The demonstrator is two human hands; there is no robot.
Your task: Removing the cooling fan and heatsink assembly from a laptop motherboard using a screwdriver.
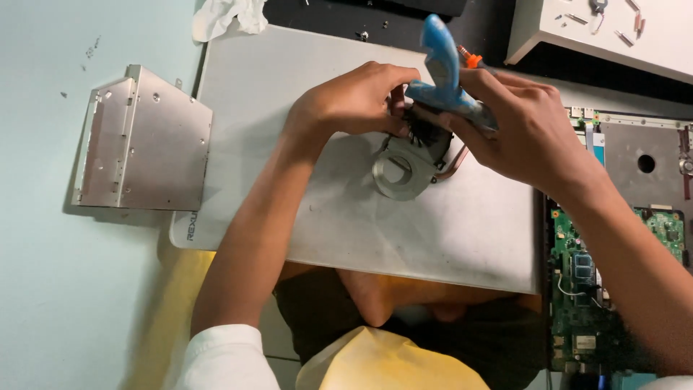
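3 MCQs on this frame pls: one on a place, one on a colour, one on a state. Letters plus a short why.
1. Where does the silver drive casing lie?
A. on the white tray
B. on the pale table, beside the grey board
C. on the green circuit board

2. What colour is the tool in the right hand?
A. light blue
B. red
C. black

3. What is the left hand doing?
A. resting flat on the table
B. holding the drive casing
C. gripping the cooling fan

Answers:
1 B: it sits on the table at the edge of the grey board.
2 A: its body is light blue, with an orange tip.
3 C: its fingers close on the fan's dark top.
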